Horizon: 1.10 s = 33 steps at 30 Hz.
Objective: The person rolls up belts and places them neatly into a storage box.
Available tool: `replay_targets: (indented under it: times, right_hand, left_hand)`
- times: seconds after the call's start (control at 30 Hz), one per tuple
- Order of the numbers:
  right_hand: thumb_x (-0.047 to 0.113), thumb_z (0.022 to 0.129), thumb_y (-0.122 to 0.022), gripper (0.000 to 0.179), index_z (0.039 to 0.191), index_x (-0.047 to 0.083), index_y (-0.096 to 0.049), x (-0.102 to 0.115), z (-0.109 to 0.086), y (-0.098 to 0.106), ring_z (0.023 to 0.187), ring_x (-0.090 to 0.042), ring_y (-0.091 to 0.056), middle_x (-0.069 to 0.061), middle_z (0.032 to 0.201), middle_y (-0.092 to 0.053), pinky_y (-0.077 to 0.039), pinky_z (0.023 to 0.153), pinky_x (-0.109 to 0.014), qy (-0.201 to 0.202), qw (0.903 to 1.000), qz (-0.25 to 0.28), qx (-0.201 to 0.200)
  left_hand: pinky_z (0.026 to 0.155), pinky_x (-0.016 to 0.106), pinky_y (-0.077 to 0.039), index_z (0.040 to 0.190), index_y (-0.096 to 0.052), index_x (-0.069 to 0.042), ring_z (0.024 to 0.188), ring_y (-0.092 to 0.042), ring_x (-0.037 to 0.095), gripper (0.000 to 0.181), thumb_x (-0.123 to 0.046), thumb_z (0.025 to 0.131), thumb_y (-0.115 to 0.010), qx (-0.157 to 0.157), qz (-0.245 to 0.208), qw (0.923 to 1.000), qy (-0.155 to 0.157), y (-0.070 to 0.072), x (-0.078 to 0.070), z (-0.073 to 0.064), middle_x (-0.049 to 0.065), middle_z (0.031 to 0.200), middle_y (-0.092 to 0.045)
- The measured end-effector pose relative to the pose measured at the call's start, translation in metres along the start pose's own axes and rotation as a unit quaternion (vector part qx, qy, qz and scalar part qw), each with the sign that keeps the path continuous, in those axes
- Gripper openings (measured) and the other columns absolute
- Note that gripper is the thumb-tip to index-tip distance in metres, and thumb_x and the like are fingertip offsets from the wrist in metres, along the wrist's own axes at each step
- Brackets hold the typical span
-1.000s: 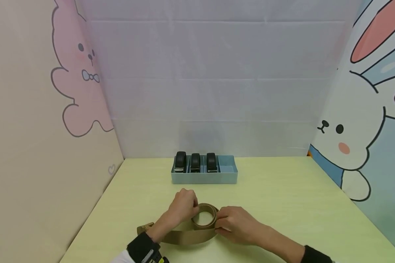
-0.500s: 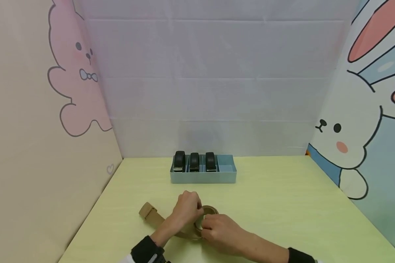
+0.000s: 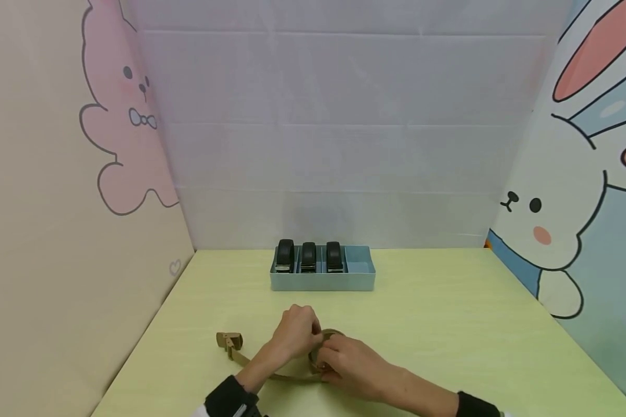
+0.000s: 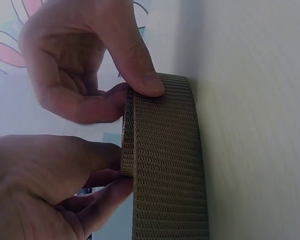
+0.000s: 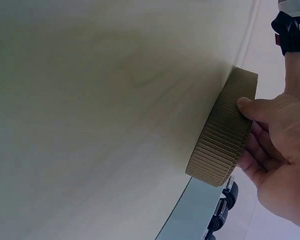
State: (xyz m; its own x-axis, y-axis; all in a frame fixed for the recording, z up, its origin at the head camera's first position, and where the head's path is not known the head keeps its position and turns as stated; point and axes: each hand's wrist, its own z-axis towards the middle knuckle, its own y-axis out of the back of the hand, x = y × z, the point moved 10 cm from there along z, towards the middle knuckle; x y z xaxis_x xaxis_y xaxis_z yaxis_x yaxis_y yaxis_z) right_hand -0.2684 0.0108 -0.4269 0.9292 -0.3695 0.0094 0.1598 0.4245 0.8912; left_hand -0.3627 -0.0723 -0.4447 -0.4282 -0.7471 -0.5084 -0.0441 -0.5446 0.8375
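A khaki webbing belt [image 3: 292, 379] stands on edge, partly wound into a coil, with its loose length trailing left to a buckle end [image 3: 230, 340]. My left hand [image 3: 294, 333] pinches the coil's far-left edge between thumb and fingers. On the near right side, my right hand [image 3: 355, 368] grips the coil and covers much of it. In the left wrist view, the right thumb [image 4: 152, 84] presses the outer face of the webbing [image 4: 165, 160], fingers tucked inside the loop. The right wrist view shows the same thumb on the ribbed outer layer [image 5: 222, 130].
Beyond the hands, a light blue divided box [image 3: 323, 282] stands on the pale yellow table [image 3: 448, 307]. Three black coiled rolls [image 3: 309, 258] fill its left compartments; the rightmost one [image 3: 359, 259] shows bare blue. Printed walls [image 3: 548, 231] rise around the table.
My right hand has moved left and slightly nearer, closing over the coil. The loose belt length has drawn in and turned edge-up, and its buckle end has swung and rolled over. My left hand barely moved.
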Motion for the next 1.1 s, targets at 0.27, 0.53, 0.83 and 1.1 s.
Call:
replay_targets:
  times: [0.27,0.53,0.83,1.1]
  right_hand:
    - [0.02,0.095,-0.092,0.01,0.093,0.02,-0.082,-0.014,0.003,-0.007,0.081,0.005,-0.056,0.01,0.087,-0.07,-0.048,0.074,-0.012,-0.097,0.9898,0.032,0.1]
    - [0.015,0.094,-0.092,0.012,0.092,0.019,-0.081,-0.023,-0.001,-0.007,0.078,0.004,-0.051,0.01,0.084,-0.066,-0.047,0.07,-0.014,-0.125,0.9854,0.034,0.11]
    - [0.013,0.094,-0.092,0.015,0.092,0.019,-0.078,-0.019,-0.003,-0.005,0.082,0.003,-0.054,0.009,0.087,-0.066,-0.048,0.069,-0.014,-0.109,0.9889,0.017,0.099]
    - [0.013,0.096,-0.09,0.013,0.093,0.019,-0.079,-0.022,-0.003,-0.005,0.082,0.004,-0.052,0.009,0.088,-0.067,-0.048,0.071,-0.013,-0.112,0.9881,0.021,0.103]
  left_hand:
    - [0.063,0.02,-0.053,0.091,-0.089,-0.007,0.069,-0.064,-0.001,0.006,-0.007,0.096,-0.085,0.003,-0.038,0.9991,-0.02,0.006,0.009,-0.013,0.0,0.081,-0.082]
    - [0.063,0.027,-0.046,0.085,-0.071,-0.013,0.069,-0.055,0.01,0.019,-0.016,0.094,-0.088,-0.091,0.022,0.9857,0.14,0.084,0.058,-0.076,-0.004,0.077,-0.065]
    - [0.053,0.026,-0.032,0.053,-0.042,-0.02,0.055,-0.038,0.011,0.068,-0.048,0.095,-0.087,-0.083,0.043,0.9594,0.266,0.092,0.115,-0.117,-0.01,0.055,-0.044]
    - [0.05,0.021,-0.023,0.054,-0.033,-0.023,0.051,-0.025,0.006,0.055,-0.009,0.088,-0.075,-0.077,-0.004,0.9711,0.226,0.073,0.11,-0.102,-0.012,0.053,-0.025]
